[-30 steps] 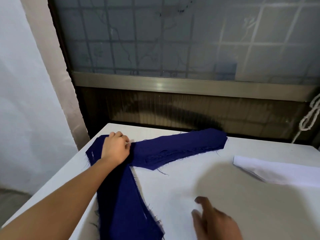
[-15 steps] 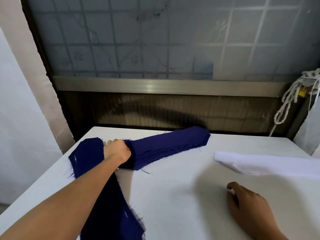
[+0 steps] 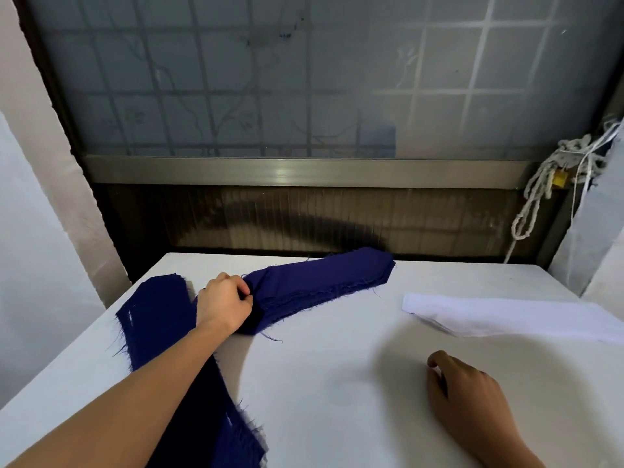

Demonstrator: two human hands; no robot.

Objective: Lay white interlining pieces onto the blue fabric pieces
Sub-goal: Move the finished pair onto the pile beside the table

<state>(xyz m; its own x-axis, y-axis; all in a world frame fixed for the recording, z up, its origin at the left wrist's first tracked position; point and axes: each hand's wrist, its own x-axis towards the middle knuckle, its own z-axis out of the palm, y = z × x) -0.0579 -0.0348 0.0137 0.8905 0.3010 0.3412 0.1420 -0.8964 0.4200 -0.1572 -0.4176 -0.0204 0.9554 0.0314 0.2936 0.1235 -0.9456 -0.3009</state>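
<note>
The left hand is gripping the blue fabric, fingers curled, at the left of the table; the right hand is resting loosely curled, holding nothing. The interlining is lying apart, rightward.

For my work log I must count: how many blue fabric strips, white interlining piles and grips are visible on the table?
Blue fabric strips: 2, near strip and far strip; layers uncountable.
White interlining pile: 1.
Grips: 2, left grip holding the far strip, right grip resting on the table.
Total: 5.
</note>
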